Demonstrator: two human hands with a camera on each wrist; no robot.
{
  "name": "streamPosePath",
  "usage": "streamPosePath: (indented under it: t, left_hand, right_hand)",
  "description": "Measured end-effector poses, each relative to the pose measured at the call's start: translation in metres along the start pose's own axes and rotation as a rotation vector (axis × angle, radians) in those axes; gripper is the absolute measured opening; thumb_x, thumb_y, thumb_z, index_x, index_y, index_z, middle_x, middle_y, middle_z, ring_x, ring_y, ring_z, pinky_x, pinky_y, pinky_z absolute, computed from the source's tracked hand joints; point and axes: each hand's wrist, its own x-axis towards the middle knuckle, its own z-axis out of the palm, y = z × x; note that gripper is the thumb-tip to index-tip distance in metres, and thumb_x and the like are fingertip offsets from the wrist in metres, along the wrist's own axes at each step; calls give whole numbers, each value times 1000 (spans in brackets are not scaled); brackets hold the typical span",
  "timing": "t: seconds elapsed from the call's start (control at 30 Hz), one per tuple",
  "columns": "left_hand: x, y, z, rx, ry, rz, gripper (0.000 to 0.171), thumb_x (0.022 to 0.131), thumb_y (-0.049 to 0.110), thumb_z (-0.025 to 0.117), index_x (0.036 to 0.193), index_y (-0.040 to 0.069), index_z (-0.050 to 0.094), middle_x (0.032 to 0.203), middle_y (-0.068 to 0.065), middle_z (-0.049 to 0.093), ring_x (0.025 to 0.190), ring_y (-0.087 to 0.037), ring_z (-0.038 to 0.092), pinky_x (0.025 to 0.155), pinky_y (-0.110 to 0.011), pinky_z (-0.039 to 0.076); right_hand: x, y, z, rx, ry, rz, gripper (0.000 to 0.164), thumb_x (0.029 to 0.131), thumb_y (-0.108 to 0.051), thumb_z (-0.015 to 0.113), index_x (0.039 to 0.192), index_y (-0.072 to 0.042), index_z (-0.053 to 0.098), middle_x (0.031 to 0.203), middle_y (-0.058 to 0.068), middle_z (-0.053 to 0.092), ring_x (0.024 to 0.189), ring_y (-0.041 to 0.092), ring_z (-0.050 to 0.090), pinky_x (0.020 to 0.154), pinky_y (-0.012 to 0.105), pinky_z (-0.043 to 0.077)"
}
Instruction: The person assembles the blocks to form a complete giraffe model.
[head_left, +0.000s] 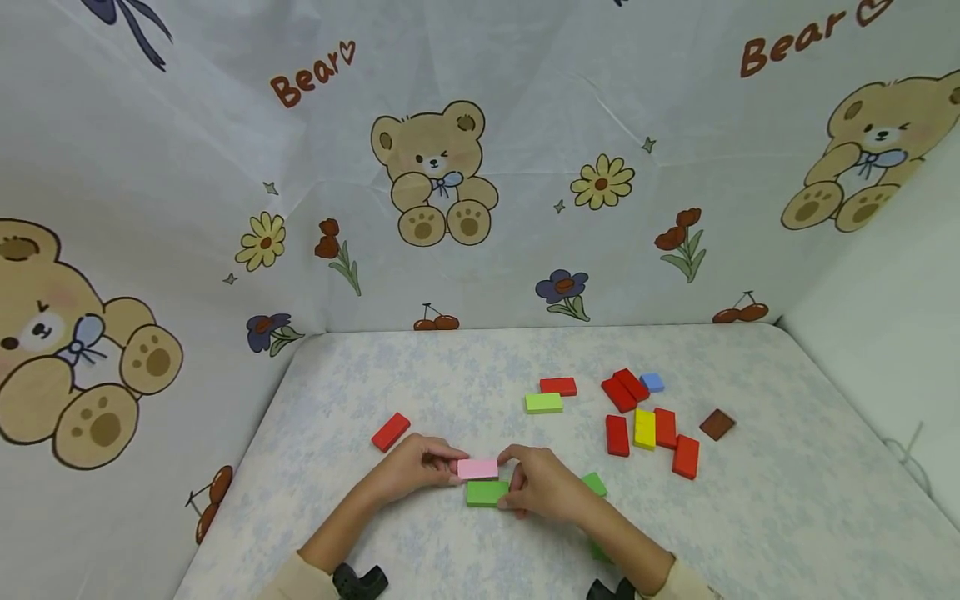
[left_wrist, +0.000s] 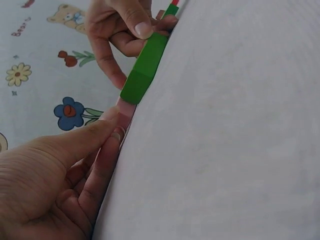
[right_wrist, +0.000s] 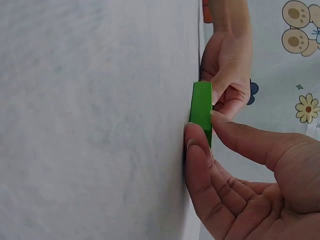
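Note:
A pink block (head_left: 477, 469) lies directly behind a green block (head_left: 487, 494), long sides together on the table. My left hand (head_left: 422, 463) pinches the pink block's left end between thumb and fingers; the left wrist view shows only part of this pink block (left_wrist: 126, 111) past the green one. With thumb and fingers, my right hand (head_left: 546, 486) holds the right end of the green block, while its index finger reaches to the pink block's right end. From the right wrist view, the green block (right_wrist: 202, 105) hides the pink one.
Behind my left hand lies a red block (head_left: 391, 432). Farther back are a light green block (head_left: 543, 403) and a red one (head_left: 558, 387). Several red blocks, a yellow block (head_left: 644, 429), a blue block (head_left: 652, 382) and a brown block (head_left: 717, 425) lie to the right. My right arm partly covers more green blocks (head_left: 595, 484).

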Motion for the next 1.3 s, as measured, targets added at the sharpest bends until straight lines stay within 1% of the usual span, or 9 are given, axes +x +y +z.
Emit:
streamPosePath:
  t: [0.1, 0.2, 0.37, 0.57, 0.77, 0.97, 1.3]
  left_hand:
    - [0, -2, 1, 4, -13, 16, 34, 86, 13, 83, 119, 16, 77, 93, -1, 72, 75, -10, 59, 66, -22, 50]
    - [1, -5, 2, 9, -24, 30, 34, 87, 15, 82, 120, 15, 77, 95, -1, 73, 74, -10, 58, 65, -22, 49]
    - [0, -8, 1, 21, -36, 46, 34, 88, 16, 81, 122, 15, 76, 97, 1, 73, 74, -9, 58, 65, -22, 50]
    - [-2, -8, 1, 46, -53, 49, 39, 86, 21, 84, 123, 19, 75, 98, 4, 72, 76, -10, 61, 66, -23, 51]
    - [-2, -5, 2, 68, -46, 49, 43, 81, 25, 88, 123, 24, 75, 99, 6, 71, 75, -13, 62, 65, -25, 51]
    - [-2, -3, 3, 58, -54, 45, 46, 79, 22, 90, 123, 22, 75, 100, 5, 71, 75, -14, 63, 65, -26, 52]
    - [-1, -6, 1, 67, -44, 45, 41, 78, 23, 91, 115, 29, 77, 101, 6, 72, 76, -14, 64, 65, -27, 53]
  right_hand:
    - [-1, 2, 0, 40, -7, 22, 66, 83, -8, 84, 140, 4, 52, 69, 0, 65, 57, 19, 65, 53, 25, 48]
    - [-1, 3, 1, 76, -15, 23, 70, 85, -8, 83, 144, 4, 49, 71, 2, 66, 57, 23, 67, 53, 26, 50]
    - [0, 5, 2, 115, -17, 28, 61, 85, -8, 82, 138, 3, 54, 71, 5, 66, 57, 25, 68, 53, 29, 53]
    - [1, 7, 4, 142, -17, 39, 54, 85, -8, 82, 132, 2, 56, 71, 8, 67, 57, 25, 68, 55, 34, 55]
    - [1, 6, 5, 177, -20, 57, 51, 86, -5, 81, 129, 2, 56, 72, 9, 68, 57, 26, 69, 56, 36, 57]
    - [1, 4, 8, 227, -25, 73, 50, 86, -3, 79, 129, 4, 55, 72, 11, 68, 58, 27, 70, 56, 36, 58]
    - [1, 0, 9, 253, -34, 84, 46, 87, -4, 79, 126, 2, 56, 71, 11, 68, 59, 28, 70, 56, 36, 58]
